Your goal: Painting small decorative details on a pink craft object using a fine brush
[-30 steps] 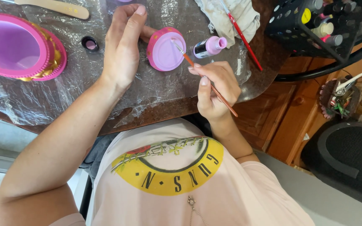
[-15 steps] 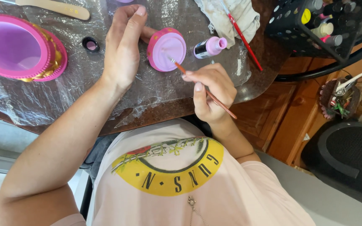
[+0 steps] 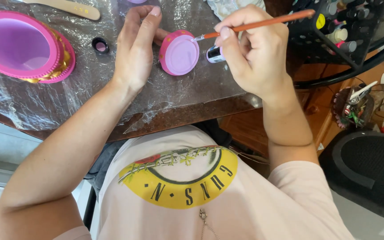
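We see the right hand (image 3: 254, 53) pinching a thin orange-handled brush (image 3: 254, 23), fingers closed round the shaft, tip right at the upper edge of the small pink round lid (image 3: 179, 52). The left hand (image 3: 135, 49) lies flat and open on the plastic-covered worktop (image 3: 67, 106), fingers steadying the lid's left side, gripping nothing. The lid sits mid-worktop between both hands; its face reads plain lilac-pink, with small dots on the rim, so we judge painting is in progress with detail left. A small paint bottle (image 3: 215, 54) stands just beside the lid. The bigger pink container (image 3: 23, 46) with gold trim rests far left, untouched.
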